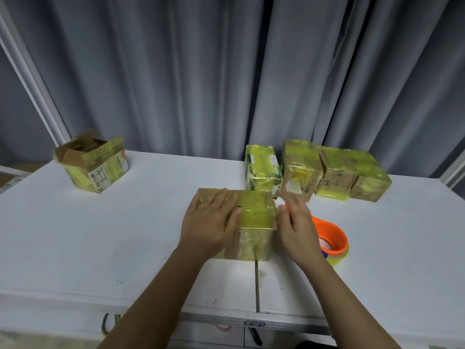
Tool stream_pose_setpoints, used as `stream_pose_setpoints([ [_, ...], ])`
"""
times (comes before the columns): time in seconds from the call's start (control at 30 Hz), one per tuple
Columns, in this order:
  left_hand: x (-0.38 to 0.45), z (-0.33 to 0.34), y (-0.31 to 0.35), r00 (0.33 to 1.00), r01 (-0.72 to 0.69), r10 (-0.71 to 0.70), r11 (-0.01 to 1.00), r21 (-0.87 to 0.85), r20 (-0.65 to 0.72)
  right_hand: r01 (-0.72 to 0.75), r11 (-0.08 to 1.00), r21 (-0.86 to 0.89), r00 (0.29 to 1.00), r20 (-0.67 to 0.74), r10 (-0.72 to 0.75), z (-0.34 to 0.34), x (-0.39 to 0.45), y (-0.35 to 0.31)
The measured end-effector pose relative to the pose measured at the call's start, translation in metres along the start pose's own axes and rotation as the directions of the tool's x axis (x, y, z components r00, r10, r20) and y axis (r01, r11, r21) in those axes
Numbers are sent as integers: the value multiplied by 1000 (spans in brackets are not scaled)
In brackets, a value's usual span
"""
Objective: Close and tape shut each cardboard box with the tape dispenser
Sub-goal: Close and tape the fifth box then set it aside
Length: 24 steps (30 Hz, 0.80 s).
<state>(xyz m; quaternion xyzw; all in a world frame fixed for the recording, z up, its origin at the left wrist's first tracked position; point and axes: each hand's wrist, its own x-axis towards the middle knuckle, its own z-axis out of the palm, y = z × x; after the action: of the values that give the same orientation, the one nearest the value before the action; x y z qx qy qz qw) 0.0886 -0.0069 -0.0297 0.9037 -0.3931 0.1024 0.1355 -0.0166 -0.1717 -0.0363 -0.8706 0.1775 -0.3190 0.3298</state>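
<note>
A closed cardboard box (251,222), wrapped in yellowish tape, sits near the middle of the white surface (125,248) and serves as the landmark here. The left hand (208,222) lies flat on the box's top, fingers straight and spread, pressing down on the taped lid; its grip is fully open and has hold of nothing. The right hand (297,227) is at the box's right side, fingers extended and close together against or just beside the right wall; whether they touch it cannot be told because of blur. Its grip looks open as well, with nothing clasped in it.

Just to the right of the box, partly hidden behind the right hand, the orange tape dispenser (332,240) rests on the surface with its roll of yellowish tape under it.

Behind the box and to its right, 3 taped boxes (337,170) stand in a row, the nearest of them just beyond the box's far right corner; one carries the handwritten mark "2-2". Far to the left of the box and further back, an open box (93,165) stands with its flaps up, marked "4-3".

Beyond everything, grey curtains (226,71) hang behind the surface.
</note>
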Motion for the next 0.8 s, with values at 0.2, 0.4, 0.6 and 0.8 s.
stream_pose_setpoints([
  [0.2,2,-5,4,999,36,-36,999,1,-23,-243,627,-740,906,58,420,-5,-9,15],
  [0.4,-4,-8,6,998,26,-26,1000,-4,-63,-326,629,-706,867,43,497,-15,-5,32],
  [0.6,-14,-6,12,985,-34,19,996,-86,-170,-215,806,-551,976,-147,160,-36,-3,24],
  [0.8,-8,-15,11,990,69,-96,966,-248,-99,194,976,-103,940,-266,-215,-44,4,-7],
])
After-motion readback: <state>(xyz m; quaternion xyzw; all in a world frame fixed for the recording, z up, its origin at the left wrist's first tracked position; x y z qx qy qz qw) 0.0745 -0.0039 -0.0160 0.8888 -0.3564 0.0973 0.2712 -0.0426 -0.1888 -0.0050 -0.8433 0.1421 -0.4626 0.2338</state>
